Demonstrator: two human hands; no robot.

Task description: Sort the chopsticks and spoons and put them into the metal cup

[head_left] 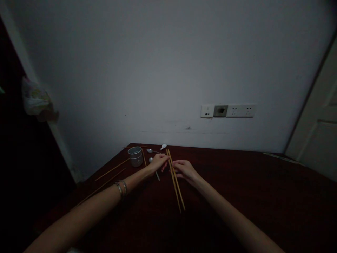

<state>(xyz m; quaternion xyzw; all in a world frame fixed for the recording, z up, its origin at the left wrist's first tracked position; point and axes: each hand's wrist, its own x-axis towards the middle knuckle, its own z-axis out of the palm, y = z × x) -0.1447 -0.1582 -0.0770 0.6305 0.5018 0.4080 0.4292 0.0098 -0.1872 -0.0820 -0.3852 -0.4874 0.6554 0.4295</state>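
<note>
Two long yellowish chopsticks (177, 186) lie side by side at a slant between my hands, their lower ends slightly apart. My left hand (160, 161) pinches them near the upper end from the left. From the right, my right hand (184, 169) has its fingers closed on them a little lower. Left of my left hand stands a grey metal cup (136, 157) with small holes in its side. A metal spoon (150, 150) and a white spoon (163, 146) lie beyond my left hand. Another spoon (157, 175) is partly hidden under my left hand.
Several loose chopsticks (112, 170) lie around the cup and beside my left forearm on the dark red table (237, 189). A pale wall with sockets (240, 110) rises behind the table. A plastic bag (35, 98) hangs at the far left.
</note>
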